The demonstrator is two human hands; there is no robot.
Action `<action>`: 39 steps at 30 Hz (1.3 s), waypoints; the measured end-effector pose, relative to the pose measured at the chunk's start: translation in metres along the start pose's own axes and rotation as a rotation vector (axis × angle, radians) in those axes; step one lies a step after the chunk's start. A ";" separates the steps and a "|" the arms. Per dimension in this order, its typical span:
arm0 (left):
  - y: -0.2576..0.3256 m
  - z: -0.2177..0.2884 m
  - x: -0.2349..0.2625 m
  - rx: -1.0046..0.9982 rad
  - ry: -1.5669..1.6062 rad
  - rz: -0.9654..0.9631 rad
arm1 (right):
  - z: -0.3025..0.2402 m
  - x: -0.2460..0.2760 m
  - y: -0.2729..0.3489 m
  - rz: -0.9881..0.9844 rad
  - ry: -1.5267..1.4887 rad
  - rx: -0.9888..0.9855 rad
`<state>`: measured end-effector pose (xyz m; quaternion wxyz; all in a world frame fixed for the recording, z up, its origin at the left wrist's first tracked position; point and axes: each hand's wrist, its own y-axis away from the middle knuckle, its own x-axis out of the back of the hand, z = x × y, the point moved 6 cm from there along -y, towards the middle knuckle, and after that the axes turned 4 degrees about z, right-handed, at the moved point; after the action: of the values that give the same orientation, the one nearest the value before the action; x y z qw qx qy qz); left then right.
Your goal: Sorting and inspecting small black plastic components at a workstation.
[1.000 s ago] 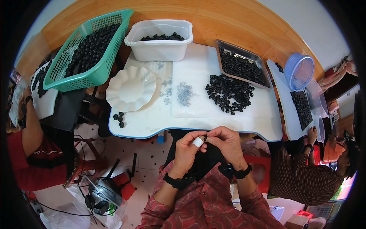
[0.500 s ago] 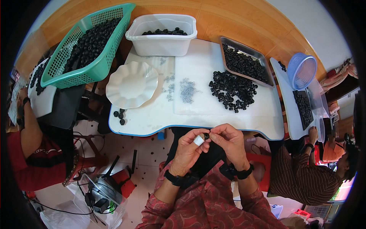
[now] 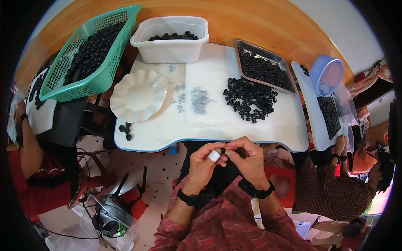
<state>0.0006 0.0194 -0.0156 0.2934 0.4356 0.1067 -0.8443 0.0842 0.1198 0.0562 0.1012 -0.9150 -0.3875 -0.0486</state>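
Both hands meet just in front of the table's near edge. My left hand (image 3: 202,167), with white tape (image 3: 214,155) round one finger, pinches a small round black part (image 3: 221,150). The fingertips of my right hand (image 3: 247,161) are pressed together against the same part, and cover much of it. Beyond them on the table (image 3: 167,134) lies a loose pile of small black parts (image 3: 250,98). Left of that pile is a patch of tiny grey wire pieces, apparently springs (image 3: 201,100).
A metal tray (image 3: 293,83) of black parts stands behind the pile. At the back left are a white tub (image 3: 171,52) and a green basket (image 3: 104,77) of black parts. A wavy-edged plate (image 3: 138,95) lies near several black rings (image 3: 125,129). People sit at both sides.
The view has shifted slightly, moving the table a little to the left in the picture. My fingers have closed further over the black part, which shows less than before.
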 end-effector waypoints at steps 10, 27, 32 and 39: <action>-0.003 0.000 0.004 0.053 -0.008 0.099 | 0.005 0.036 -0.034 0.249 0.570 0.222; -0.003 0.002 0.006 0.069 -0.012 0.116 | 0.029 0.047 -0.067 0.321 0.848 0.269; -0.003 0.002 0.007 0.066 0.000 0.111 | 0.032 0.045 -0.069 0.311 0.889 0.298; -0.004 0.000 0.010 0.074 -0.013 0.143 | 0.023 0.035 -0.064 0.300 0.823 0.310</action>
<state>-0.0057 0.0184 -0.0239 0.3371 0.4473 0.0420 -0.8274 0.0629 0.1931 0.0488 0.3880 -0.8397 -0.1813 -0.3340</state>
